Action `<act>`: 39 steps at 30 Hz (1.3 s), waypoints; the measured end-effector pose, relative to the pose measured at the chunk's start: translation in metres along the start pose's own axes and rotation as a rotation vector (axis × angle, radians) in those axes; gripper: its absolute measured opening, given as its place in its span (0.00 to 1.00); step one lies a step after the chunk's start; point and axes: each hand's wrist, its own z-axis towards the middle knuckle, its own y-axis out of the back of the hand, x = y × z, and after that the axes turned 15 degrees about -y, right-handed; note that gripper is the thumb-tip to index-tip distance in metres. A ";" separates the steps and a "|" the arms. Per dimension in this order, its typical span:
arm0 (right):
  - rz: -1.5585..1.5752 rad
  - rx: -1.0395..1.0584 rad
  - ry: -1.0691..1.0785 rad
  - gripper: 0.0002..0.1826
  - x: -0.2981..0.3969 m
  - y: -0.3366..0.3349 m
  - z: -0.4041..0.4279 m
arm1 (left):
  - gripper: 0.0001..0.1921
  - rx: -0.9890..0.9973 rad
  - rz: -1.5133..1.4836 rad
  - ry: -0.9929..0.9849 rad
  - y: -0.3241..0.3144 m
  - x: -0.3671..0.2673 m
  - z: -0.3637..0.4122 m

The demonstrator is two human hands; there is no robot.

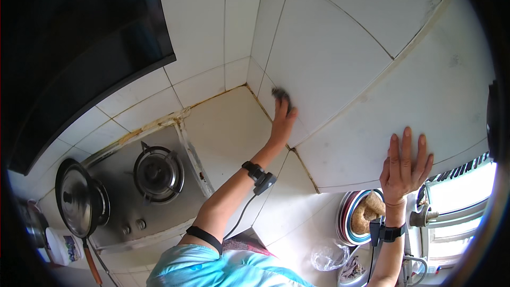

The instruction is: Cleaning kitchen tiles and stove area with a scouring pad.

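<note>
My left hand grips a dark scrubbing pad, blurred, and holds it against the white wall tiles low near the corner. Whether the pad is steel wool or cloth cannot be told. Spread wide, my right hand lies palm against the white wall section near its lower edge, holding nothing. Beneath my left forearm is the pale countertop, its back edge lined with brown-stained caulk. Both wrists wear black straps with small devices; a cable runs from the left one.
A steel gas stove carries a bare burner and a lidded wok with a wooden handle. The black range hood overhangs the left side. Stacked plates with brown food, a plastic bag and a window are at right.
</note>
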 end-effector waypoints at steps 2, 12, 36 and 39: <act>-0.012 -0.012 0.002 0.16 -0.001 -0.002 -0.002 | 0.34 0.047 0.150 -0.334 -0.006 -0.040 0.020; 0.016 -0.008 -0.007 0.15 0.002 -0.003 -0.001 | 0.35 0.111 0.095 -0.083 0.016 -0.005 0.014; -0.055 0.035 0.071 0.17 -0.006 -0.004 -0.004 | 0.53 -0.174 -0.286 0.346 0.086 0.043 0.092; -0.066 0.033 0.077 0.17 -0.010 -0.005 -0.008 | 0.52 -0.167 -0.290 0.287 0.085 0.029 0.115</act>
